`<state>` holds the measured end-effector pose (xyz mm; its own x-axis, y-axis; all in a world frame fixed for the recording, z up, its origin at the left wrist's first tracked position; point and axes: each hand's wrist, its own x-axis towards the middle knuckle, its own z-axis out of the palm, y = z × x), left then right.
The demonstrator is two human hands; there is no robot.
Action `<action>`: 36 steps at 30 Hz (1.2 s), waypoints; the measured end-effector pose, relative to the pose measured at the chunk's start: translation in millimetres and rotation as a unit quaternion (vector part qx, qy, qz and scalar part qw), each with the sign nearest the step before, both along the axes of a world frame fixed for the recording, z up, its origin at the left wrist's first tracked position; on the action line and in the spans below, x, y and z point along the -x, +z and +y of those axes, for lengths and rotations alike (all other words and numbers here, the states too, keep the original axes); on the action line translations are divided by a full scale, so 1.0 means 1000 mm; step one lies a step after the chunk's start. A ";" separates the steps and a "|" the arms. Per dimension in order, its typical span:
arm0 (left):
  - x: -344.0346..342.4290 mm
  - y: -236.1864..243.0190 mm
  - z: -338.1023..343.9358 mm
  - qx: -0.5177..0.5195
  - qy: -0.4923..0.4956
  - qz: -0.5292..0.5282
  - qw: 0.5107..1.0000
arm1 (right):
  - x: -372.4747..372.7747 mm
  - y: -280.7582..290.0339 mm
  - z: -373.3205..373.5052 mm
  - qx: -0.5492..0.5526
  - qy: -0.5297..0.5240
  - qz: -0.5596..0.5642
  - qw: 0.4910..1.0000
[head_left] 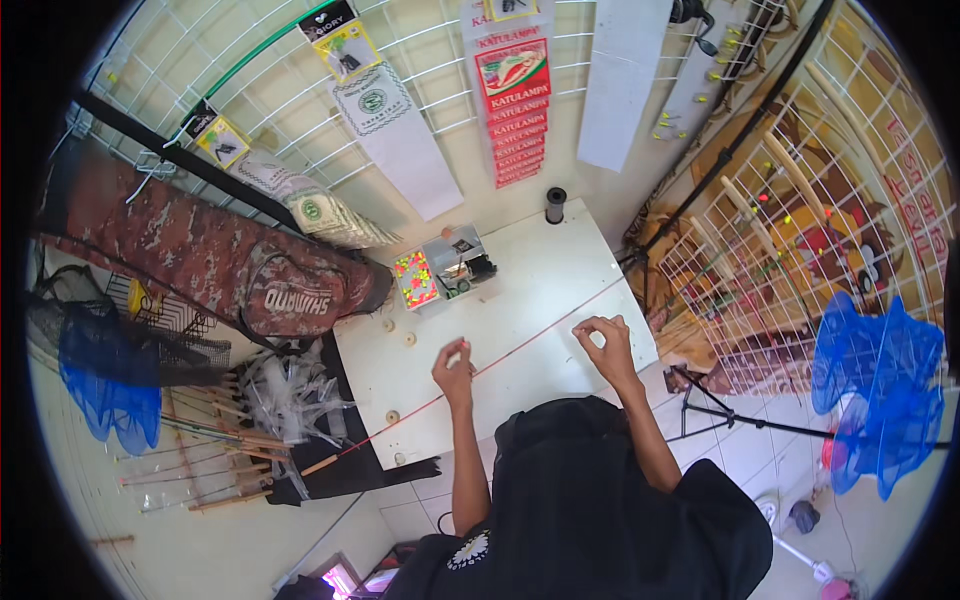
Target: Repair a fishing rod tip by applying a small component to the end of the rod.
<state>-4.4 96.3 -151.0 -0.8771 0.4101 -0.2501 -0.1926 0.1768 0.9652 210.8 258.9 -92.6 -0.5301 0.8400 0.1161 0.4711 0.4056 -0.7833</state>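
The rod [510,352] lies slantwise across the white table [545,260], and its wooden grip [320,465] juts out past the table's left edge. That overhang seems the main risk: a bump to the grip could swing or roll the rod, perhaps tipping it off the table. The left hand [455,372] is over the rod's line, so a careless wrist might nudge it too. Any fine thread between the fingers could slip or tangle if the pinch loosened, though none can be made out.

The rod's long axis runs diagonally: the grip end points to the table's near left corner, the thin end toward the middle of its right edge.

Over the left half of the table, the left hand has thumb and forefinger drawn close together; whether they grip anything, or touch the rod, I cannot tell. Near the table's right edge, the right hand [610,355] curls thumb and forefinger into a ring, tips nearly meeting, with nothing visible in them.

Toward the table's far left are a tray of bright beads [416,280] and an open box [462,262]; a dark cylinder [556,205] stands by its far edge. Left of the table rests a camouflage bag [210,240].
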 end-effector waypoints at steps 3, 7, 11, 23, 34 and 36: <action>-0.039 0.002 -0.020 -0.012 -0.024 -0.044 0.999 | -0.003 0.014 -0.010 -0.010 0.002 -0.043 0.999; -0.070 0.010 -0.031 0.000 -0.107 -0.106 0.989 | -0.011 0.015 -0.017 0.009 0.059 0.050 0.997; -0.079 0.025 -0.033 -0.015 -0.187 -0.123 0.974 | -0.016 0.028 -0.027 0.054 0.059 0.035 0.996; -0.086 0.085 0.021 -0.060 -0.265 -0.074 0.959 | -0.022 0.043 -0.032 0.048 0.035 0.092 0.994; -0.119 0.099 0.070 -0.154 -0.197 -0.174 0.953 | -0.032 0.064 0.009 0.137 0.091 0.153 0.974; -0.126 0.098 0.078 -0.163 -0.178 -0.177 0.954 | -0.036 0.065 0.019 0.161 0.098 0.162 0.969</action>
<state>121.3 174.0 -52.8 -0.5524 0.7727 -0.3128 -0.4999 -0.0068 0.8661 247.3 278.1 -28.1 -0.6633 0.7466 0.0514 0.1184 0.1725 -0.9779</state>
